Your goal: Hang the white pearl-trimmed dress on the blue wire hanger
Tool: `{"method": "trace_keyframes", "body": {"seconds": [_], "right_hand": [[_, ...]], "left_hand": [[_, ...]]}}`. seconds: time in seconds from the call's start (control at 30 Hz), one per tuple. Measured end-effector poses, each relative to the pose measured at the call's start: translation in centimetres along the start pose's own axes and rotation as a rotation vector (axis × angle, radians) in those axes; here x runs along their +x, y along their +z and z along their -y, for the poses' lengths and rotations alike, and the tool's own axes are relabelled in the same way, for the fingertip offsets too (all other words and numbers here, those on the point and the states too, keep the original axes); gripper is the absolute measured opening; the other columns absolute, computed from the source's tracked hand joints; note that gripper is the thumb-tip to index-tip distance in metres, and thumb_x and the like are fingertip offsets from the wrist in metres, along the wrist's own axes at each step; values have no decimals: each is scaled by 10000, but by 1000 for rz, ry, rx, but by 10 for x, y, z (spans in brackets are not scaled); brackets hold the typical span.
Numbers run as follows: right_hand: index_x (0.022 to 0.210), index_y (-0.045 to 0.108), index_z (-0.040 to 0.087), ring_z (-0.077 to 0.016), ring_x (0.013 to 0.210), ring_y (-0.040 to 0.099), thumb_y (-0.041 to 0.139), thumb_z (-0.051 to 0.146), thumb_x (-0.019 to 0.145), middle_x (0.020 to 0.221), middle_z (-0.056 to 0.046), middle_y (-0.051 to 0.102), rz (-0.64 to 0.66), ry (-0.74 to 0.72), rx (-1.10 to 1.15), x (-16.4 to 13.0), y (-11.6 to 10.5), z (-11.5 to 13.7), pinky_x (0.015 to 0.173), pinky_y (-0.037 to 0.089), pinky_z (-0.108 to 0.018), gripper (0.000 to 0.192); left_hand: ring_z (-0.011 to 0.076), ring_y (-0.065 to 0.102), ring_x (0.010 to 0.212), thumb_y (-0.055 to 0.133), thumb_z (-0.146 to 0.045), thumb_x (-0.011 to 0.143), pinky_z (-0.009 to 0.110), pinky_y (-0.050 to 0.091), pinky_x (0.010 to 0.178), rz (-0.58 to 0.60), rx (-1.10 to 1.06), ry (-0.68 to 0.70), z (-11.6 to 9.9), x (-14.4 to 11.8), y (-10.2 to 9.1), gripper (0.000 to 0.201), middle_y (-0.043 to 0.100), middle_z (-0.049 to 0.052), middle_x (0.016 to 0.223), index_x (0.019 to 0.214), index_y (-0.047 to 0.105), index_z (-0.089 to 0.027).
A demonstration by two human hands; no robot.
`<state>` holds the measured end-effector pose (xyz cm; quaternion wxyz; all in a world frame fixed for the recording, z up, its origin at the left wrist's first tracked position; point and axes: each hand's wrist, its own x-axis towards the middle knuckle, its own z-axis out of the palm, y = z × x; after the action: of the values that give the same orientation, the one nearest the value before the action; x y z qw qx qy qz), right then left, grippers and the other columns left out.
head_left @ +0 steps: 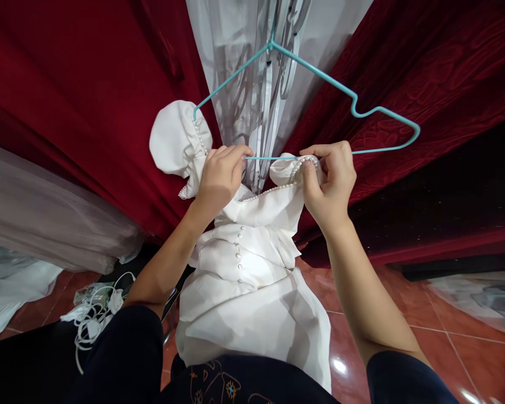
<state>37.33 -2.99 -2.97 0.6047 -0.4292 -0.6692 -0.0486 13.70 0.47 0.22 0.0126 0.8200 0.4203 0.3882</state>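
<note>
A white dress [252, 292] with pearl trim and small round buttons hangs down in front of me. Its left puffed sleeve [172, 140] sits over one end of a light blue wire hanger [320, 73]. My left hand [223, 174] is closed at the hanger's lower bar beside that sleeve; its fingertips touch the bar. With thumb and fingers my right hand [330, 179] pinches the pearl-edged other sleeve [284, 168] against the same bar. The hanger's right end, with its notch, sticks out bare past my right hand.
Dark red curtains [88, 84] hang on both sides, with a white metal frame [263, 112] and pale cloth between them. White cables [95, 320] lie tangled at lower left. Reddish tiles [471, 348] cover the floor. White fabric [12, 286] lies at far left.
</note>
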Motion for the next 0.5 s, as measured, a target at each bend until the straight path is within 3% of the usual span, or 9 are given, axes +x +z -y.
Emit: {"method": "trace_keyframes", "body": {"seconds": [0.13, 0.2, 0.27, 0.37, 0.43, 0.5], "right_hand": [[1190, 742, 276, -247, 1170, 713, 512, 246, 1042, 1181, -77, 730, -40, -105, -23, -7, -7, 1, 1034, 605, -500, 275], [1212, 763, 276, -264, 1204, 711, 544, 179, 998, 1230, -86, 741, -141, -161, -67, -9, -16, -5, 1029, 595, -504, 321], [1168, 789, 237, -275, 1147, 702, 600, 135, 926, 1182, -114, 731, -332, -168, -106, -8, -30, -17, 901, 585, -451, 324], [1027, 773, 194, -204, 905, 641, 698, 149, 839, 1003, -89, 665, -603, -129, -76, 6, -58, -45, 688, 466, -353, 207], [976, 708, 197, -144, 806, 575, 785, 220, 827, 948, -43, 602, -652, -123, 4, 23, -76, -65, 677, 432, -344, 170], [993, 634, 203, -123, 803, 568, 845, 338, 837, 981, -26, 572, -590, -44, -32, 44, -87, -80, 702, 439, -354, 295]], "left_hand": [[259, 656, 884, 448, -121, 1080, 417, 441, 900, 11, 11, -13, -13, -4, -3, 293, 752, 33, 907, 1115, 714, -239], [265, 640, 887, 435, -110, 1080, 417, 425, 890, 41, 44, -4, -17, -3, -5, 301, 741, 34, 899, 1131, 703, -238], [270, 617, 876, 441, -92, 1066, 415, 410, 867, 77, 97, 12, -20, -3, -8, 296, 727, 37, 881, 1119, 694, -235], [267, 592, 849, 451, -61, 1048, 411, 399, 847, 142, 172, 18, -26, -2, -15, 283, 713, 45, 880, 1073, 681, -224], [258, 595, 849, 446, -25, 1036, 402, 408, 856, 202, 202, 2, -31, -2, -22, 306, 710, 45, 890, 1076, 682, -215], [246, 605, 855, 441, 5, 1026, 387, 426, 863, 267, 217, -16, -37, -1, -28, 334, 709, 39, 894, 1094, 693, -205]]}}
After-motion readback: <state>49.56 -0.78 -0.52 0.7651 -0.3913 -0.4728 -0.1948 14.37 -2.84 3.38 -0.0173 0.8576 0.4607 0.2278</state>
